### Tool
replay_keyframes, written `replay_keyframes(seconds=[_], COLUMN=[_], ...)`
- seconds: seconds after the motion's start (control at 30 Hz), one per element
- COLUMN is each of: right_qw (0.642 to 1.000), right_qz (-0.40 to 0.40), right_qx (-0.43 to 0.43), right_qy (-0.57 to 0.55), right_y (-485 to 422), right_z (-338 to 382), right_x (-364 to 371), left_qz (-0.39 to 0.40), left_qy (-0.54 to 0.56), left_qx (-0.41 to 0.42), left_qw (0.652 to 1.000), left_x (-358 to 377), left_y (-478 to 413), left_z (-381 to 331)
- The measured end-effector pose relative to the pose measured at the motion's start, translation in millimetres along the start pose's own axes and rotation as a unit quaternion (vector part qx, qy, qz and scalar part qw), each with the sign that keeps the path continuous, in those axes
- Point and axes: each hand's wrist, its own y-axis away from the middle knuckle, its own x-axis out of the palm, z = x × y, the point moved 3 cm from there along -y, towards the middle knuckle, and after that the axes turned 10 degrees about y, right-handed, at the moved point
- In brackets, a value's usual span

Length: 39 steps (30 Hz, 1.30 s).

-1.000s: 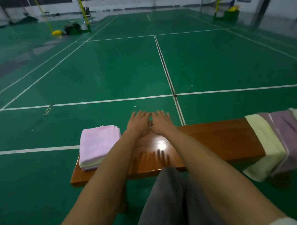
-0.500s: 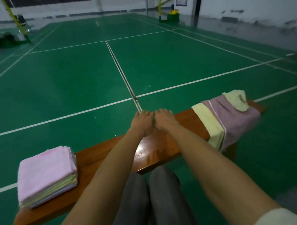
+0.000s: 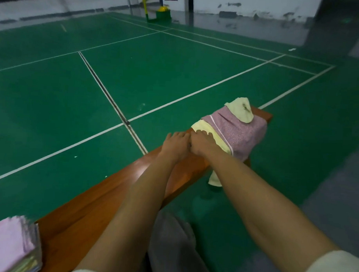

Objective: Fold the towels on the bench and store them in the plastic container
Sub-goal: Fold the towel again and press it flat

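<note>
Both flat hands have slid along the bench to the unfolded towels: the right hand now touches the yellow one, the left hand beside it, so the next fold can probably begin.

Unfolded yellow and purple towels drape the bench's far end.

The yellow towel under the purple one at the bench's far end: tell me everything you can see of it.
The yellow towel is pale terry-looking cloth, unfolded, draped across the wooden bench, its near end hanging over the bench's front edge. A purple towel overlaps its far side. The right hand lies on its near edge with fingers fairly straight; the left hand lies beside it on the bench.
</note>
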Motion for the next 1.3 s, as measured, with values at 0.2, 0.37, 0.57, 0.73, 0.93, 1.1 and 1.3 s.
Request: replay_keyframes(seconds=[0.2,0.37,0.57,0.73,0.93,1.1,1.3], right_qw=[0.999,0.997,0.982,0.971,0.98,0.987,0.989], right_qz=[0.015,0.023,0.061,0.095,0.018,0.034,0.047], right_qx=[0.029,0.064,0.176,0.22,0.2,0.158,0.111], right_qy=[0.004,0.031,0.015,-0.019,0.011,-0.011,-0.088], right_y=[-16.3,-30.1,-44.8,-56.1,-69.3,-72.1,-69.6], right_z=[-43.8,-73.8,-99.7,-113.3,-113.1,-88.8,-46.7], right_x=[16.3,38.1,76.3,102.0,114.0,109.0,110.9], left_qz=[0.01,0.034,0.061,0.071,0.086,0.106,0.12], left_qy=[-0.007,-0.007,-0.006,0.028,0.055,0.106,0.122], left_qx=[0.024,0.029,0.033,0.019,0.001,-0.04,-0.093], left_qw=[1.0,0.999,0.998,0.997,0.995,0.988,0.981], left_x=[16.5,35.1,57.8,66.8,75.0,85.1,86.2], left_y=[-36.4,-67.3,-86.6,-98.7,-96.0,-84.0,-73.0], left_z=[-26.1,-37.6,-38.9,-35.1,-21.3,-4.6,4.4])
